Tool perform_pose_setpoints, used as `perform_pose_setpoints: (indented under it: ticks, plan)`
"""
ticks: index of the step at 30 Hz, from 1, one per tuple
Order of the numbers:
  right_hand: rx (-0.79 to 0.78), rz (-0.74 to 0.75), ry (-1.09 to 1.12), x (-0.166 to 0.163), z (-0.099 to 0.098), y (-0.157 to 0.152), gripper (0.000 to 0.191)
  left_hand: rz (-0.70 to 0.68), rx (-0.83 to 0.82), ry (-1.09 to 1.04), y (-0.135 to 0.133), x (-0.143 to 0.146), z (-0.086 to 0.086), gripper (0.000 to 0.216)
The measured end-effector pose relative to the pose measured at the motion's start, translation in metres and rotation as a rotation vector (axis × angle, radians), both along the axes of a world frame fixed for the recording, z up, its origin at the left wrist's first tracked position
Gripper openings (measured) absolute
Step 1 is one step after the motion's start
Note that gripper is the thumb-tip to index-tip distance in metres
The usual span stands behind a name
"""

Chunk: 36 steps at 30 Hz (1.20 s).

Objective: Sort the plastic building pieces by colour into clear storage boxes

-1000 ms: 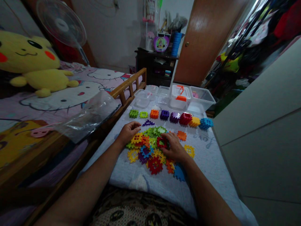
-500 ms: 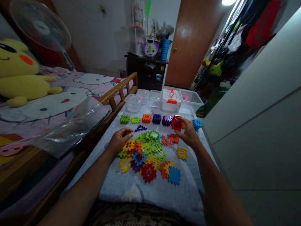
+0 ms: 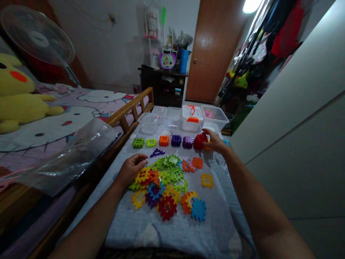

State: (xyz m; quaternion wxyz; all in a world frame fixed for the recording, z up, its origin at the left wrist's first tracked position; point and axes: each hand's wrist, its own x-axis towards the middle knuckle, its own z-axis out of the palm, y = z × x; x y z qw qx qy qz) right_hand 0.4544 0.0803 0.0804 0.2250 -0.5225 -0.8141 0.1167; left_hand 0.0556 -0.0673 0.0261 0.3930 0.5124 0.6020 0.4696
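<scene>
A heap of flat, toothed plastic building tiles (image 3: 167, 180) in many colours lies on a pale blue cloth (image 3: 172, 226). Behind the heap runs a row of small stacks sorted by colour: green (image 3: 138, 143), lime (image 3: 151, 142), orange (image 3: 164, 140), purple (image 3: 176, 140), violet (image 3: 188, 142) and red (image 3: 199, 141). My right hand (image 3: 215, 141) is stretched out to the red stack, fingers closed round a red tile on it. My left hand (image 3: 132, 168) rests loosely curled at the heap's left edge, touching a yellow tile.
Clear plastic boxes (image 3: 212, 117), one with an orange latch (image 3: 192, 118), stand behind the row. A wooden bed rail (image 3: 126, 111) and a crumpled clear bag (image 3: 78, 151) lie left. A white cabinet wall (image 3: 291, 118) rises on the right. A yellow plush toy (image 3: 18, 97) sits on the bed.
My right hand lifted a red tile out of the heap and carried it back and right to the red stack. My left hand stayed at the heap's left edge.
</scene>
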Motion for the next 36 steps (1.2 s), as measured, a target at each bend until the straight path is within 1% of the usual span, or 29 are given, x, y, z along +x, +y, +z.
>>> perform_pose_setpoints:
  ticks: [4,8,12,15,19,22,25,27,29,30,33,36]
  plan:
    - [-0.015,0.012,-0.012,0.001,-0.004,0.003,0.069,-0.001,-0.019,-0.003,-0.001,0.001,0.002,0.043]
    - [-0.025,-0.011,-0.028,0.001,-0.006,0.003,0.072,-0.008,-0.023,-0.001,0.0,0.0,0.001,0.044]
    - [-0.008,-0.006,-0.022,0.001,-0.007,0.003,0.07,-0.002,-0.021,-0.01,0.0,0.0,0.0,0.043]
    - [-0.027,-0.005,-0.036,0.001,-0.007,0.005,0.069,-0.005,-0.008,-0.014,0.0,0.0,0.0,0.042]
    - [-0.038,-0.035,-0.037,-0.002,-0.007,0.005,0.068,-0.003,-0.009,-0.004,0.0,0.0,0.0,0.043]
    - [0.005,-0.07,0.012,-0.003,-0.005,0.001,0.068,-0.003,-0.008,-0.007,0.0,0.0,-0.002,0.044]
    - [0.081,-0.089,0.106,-0.001,0.001,-0.013,0.071,-0.012,0.0,-0.003,0.0,-0.001,-0.002,0.043]
    - [0.133,-0.114,0.171,0.002,0.007,-0.03,0.069,-0.019,0.0,0.003,0.0,-0.001,-0.001,0.042]
    - [0.152,-0.133,0.219,0.004,0.01,-0.051,0.063,-0.024,-0.006,0.002,-0.001,-0.001,-0.001,0.041]
    - [0.134,-0.13,0.227,0.004,0.01,-0.063,0.057,-0.025,-0.01,0.0,-0.001,-0.001,-0.002,0.041]
    - [0.018,-0.075,0.194,0.002,-0.001,-0.095,0.038,-0.021,-0.014,-0.007,-0.001,-0.001,-0.002,0.04]
    - [-0.029,-0.003,0.087,-0.006,-0.021,-0.114,0.035,-0.016,-0.001,-0.008,-0.001,-0.001,-0.002,0.04]
